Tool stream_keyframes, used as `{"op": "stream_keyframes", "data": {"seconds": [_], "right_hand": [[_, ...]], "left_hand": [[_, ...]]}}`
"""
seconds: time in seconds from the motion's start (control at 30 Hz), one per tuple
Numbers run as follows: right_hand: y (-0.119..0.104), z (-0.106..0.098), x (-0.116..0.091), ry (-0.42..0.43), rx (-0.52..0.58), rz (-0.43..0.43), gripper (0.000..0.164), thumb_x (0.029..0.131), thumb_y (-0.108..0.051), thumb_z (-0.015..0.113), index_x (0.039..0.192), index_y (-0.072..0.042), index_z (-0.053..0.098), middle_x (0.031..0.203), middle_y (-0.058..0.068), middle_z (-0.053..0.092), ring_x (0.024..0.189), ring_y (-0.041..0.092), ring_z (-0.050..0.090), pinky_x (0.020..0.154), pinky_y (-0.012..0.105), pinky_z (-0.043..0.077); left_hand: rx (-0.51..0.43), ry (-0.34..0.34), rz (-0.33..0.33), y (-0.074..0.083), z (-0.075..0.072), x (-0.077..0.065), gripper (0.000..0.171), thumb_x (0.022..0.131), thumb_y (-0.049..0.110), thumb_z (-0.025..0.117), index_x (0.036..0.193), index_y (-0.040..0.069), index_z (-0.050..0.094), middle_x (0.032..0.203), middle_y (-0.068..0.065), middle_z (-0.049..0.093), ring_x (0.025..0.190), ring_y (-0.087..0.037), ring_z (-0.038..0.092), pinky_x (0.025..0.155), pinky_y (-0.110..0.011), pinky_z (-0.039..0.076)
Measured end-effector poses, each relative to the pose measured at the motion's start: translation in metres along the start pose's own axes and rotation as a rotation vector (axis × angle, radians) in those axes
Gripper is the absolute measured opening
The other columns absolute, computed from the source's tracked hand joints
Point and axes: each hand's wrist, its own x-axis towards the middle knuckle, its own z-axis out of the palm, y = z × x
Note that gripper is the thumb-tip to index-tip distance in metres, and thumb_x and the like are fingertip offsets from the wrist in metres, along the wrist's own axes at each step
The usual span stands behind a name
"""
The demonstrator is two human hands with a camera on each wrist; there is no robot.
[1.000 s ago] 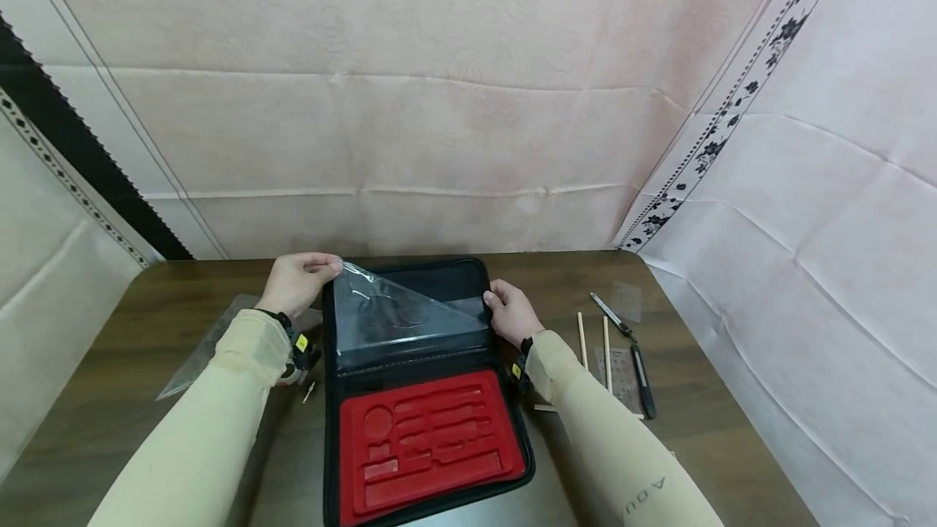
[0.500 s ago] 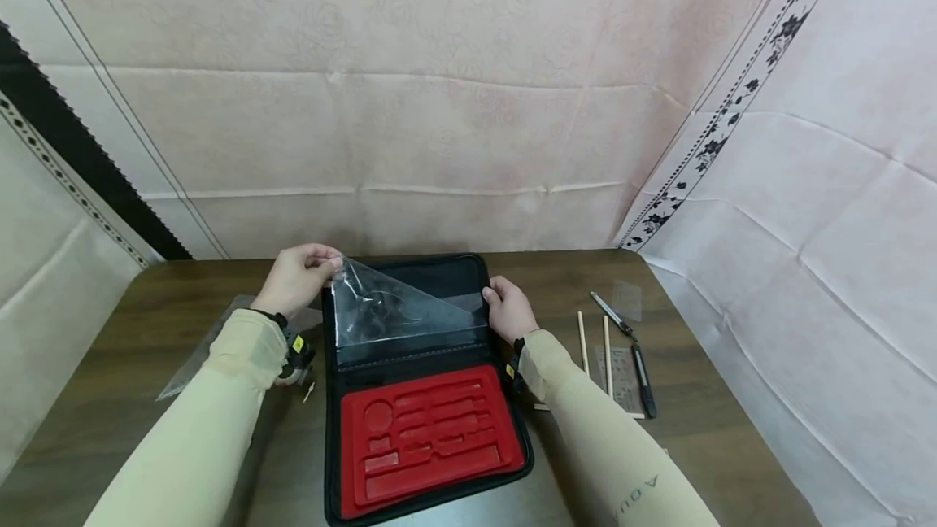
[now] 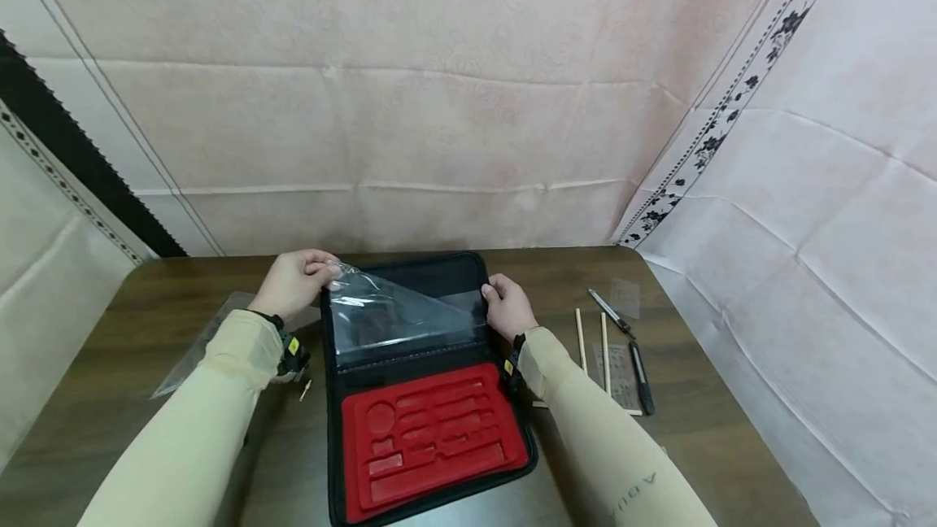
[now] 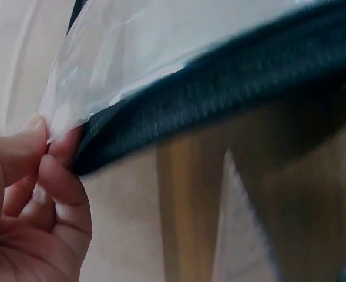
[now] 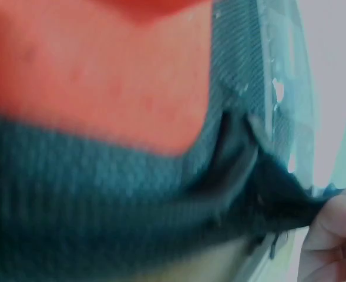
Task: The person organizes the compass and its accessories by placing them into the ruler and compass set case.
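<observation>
A black zip case (image 3: 432, 269) lies unfolded on the table, its lid half at the back. The near half holds a red moulded tray (image 3: 373, 494) with several shaped hollows. My left hand (image 3: 291, 285) pinches the corner of a clear plastic sheet (image 3: 391, 322) at the lid's far left corner. One edge of that sheet slants across the lid. In the left wrist view, thumb and fingertips close on the sheet (image 4: 120, 64) beside the dark case edge (image 4: 184, 106). My right hand (image 3: 510, 309) grips the lid's right edge, and its fingers (image 5: 334, 229) hold the dark border in the right wrist view.
A clear plastic piece (image 3: 198, 348) lies left of the case, partly under my left arm. On the right are thin wooden sticks (image 3: 606, 352), a grey patterned piece (image 3: 625, 376), a silver-tipped pen-like tool (image 3: 613, 315) and a black-handled tool (image 3: 642, 381). Pale cloth (image 3: 410, 145) hangs behind the table.
Both hands keep their holds and stay almost in place. Reflections and creases on the clear sheet shift slightly. The lid has tipped back a little.
</observation>
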Motion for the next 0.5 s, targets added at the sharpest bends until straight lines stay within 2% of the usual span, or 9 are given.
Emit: {"op": "stream_keyframes", "data": {"seconds": [0.13,0.27,0.5], "right_hand": [[-0.0040,0.0028,0.0014,-0.018,0.005,-0.002,0.012,0.102,-0.019,0.050,0.102,-0.009,0.056,0.076,0.008,0.054,0.056,0.020,0.048,0.055,0.030,0.042],[-0.0062,0.0030,0.0019,-0.019,0.003,-0.004,0.012,0.103,-0.018,0.049,0.102,-0.008,0.056,0.078,0.011,0.056,0.056,0.019,0.049,0.055,0.030,0.042],[-0.0078,-0.0013,0.0027,0.034,-0.078,-0.024,0.014,0.102,-0.019,0.051,0.100,-0.007,0.059,0.076,0.008,0.059,0.060,0.022,0.054,0.063,0.034,0.044]], "left_hand": [[0.041,-0.035,0.005,0.0028,-0.0086,-0.0003,0.027,0.099,0.027,0.057,0.116,0.007,0.063,0.102,-0.010,0.069,0.087,-0.021,0.063,0.070,-0.035,0.050],[0.050,-0.059,0.023,0.0045,-0.0075,0.0008,0.028,0.098,0.028,0.059,0.115,0.007,0.063,0.098,-0.008,0.071,0.083,-0.020,0.065,0.068,-0.035,0.051],[-0.023,-0.025,0.001,0.0027,-0.0039,-0.0001,0.030,0.098,0.023,0.059,0.122,0.006,0.056,0.100,-0.012,0.069,0.084,-0.023,0.064,0.069,-0.038,0.053]]}}
